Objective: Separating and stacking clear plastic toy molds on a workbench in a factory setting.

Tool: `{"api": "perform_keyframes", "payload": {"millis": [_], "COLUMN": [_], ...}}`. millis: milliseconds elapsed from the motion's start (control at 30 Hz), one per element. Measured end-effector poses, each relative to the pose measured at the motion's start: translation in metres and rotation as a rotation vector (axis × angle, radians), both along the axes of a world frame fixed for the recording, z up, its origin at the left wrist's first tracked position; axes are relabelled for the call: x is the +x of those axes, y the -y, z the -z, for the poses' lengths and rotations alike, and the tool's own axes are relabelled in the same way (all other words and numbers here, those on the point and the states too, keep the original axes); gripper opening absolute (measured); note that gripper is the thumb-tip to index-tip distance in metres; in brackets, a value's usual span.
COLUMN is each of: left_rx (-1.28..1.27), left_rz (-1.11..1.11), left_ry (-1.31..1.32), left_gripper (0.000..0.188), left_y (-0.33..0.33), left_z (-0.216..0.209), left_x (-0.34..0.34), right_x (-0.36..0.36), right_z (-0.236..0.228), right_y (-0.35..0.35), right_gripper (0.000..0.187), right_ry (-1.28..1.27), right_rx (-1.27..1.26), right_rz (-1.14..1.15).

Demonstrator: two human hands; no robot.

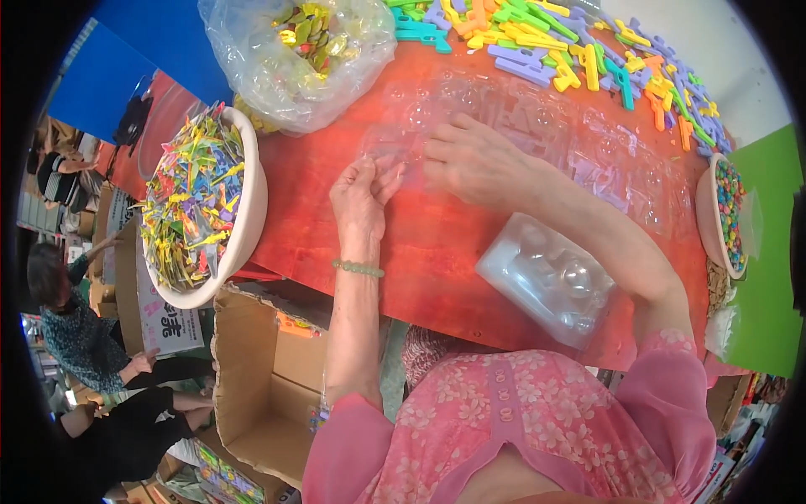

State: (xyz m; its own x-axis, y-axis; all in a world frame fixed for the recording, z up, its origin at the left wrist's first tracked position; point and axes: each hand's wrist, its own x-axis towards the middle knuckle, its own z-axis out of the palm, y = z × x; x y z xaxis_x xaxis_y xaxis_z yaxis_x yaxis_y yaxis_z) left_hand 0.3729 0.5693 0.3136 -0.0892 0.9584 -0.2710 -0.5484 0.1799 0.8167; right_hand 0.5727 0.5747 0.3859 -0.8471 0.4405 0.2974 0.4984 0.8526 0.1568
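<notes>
On the left part of the red bench [294, 210], a cream tub [253, 189] is holding many small colourful pieces [189, 202]. Behind it, a clear plastic bag [243, 63] is containing shiny golden pieces [315, 38]. Plastic toy guns [546, 50] of several colours are lying along the far side. On the right, another tub [709, 218] is carrying small coloured balls [729, 210], near a green panel [768, 260]. An open cardboard box [243, 361] is standing at the lower left, and beyond it a person [84, 344] is wearing a dark patterned top.

Red table [298, 197]; white wall [726, 50] beyond; green panel [764, 252] right; blue panel [96, 88] upper left.
</notes>
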Motion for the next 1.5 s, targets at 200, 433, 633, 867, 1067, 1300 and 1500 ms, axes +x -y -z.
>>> {"api": "perform_keyframes", "payload": {"millis": [200, 433, 633, 867, 1067, 1300, 1500], "left_rx": [0.0, 0.091, 0.81, 0.733, 0.3, 0.315, 0.331], "left_rz": [0.033, 0.068, -0.183, -0.206, -0.533, -0.865, -0.643], "left_ry": [-0.112, -1.504, -1.762, -2.316, -1.85, -1.676, -1.853], "left_gripper": [0.026, 0.032, 0.027, 0.031, 0.022, 0.023, 0.023], "left_y": [-0.038, -0.066, -0.081, -0.151, -0.192, -0.231, -0.217], "left_z": [0.006, -0.023, -0.046, -0.044, -0.076, -0.089, -0.045], "left_x": [-0.019, -0.037, -0.018, -0.039, -0.055, -0.101, -0.08], "right_x": [-0.015, -0.03, -0.039, -0.055, -0.046, -0.054, -0.045], "right_z": [0.015, 0.02, 0.042, 0.049, 0.052, 0.068, 0.068], "right_y": [-0.041, -0.078, -0.101, -0.11, -0.124, -0.131, -0.125], "right_gripper": [0.004, 0.007, 0.009, 0.012, 0.013, 0.014, 0.012], "right_ry": [-0.035, -0.012, 0.066, 0.019, 0.061, 0.023, -0.09], "right_rx": [-0.013, -0.034, -0.058, -0.175, -0.26, -0.313, -0.255], "right_rz": [0.041, 0.119, 0.201, 0.196, 0.22, 0.171, 0.098]}}
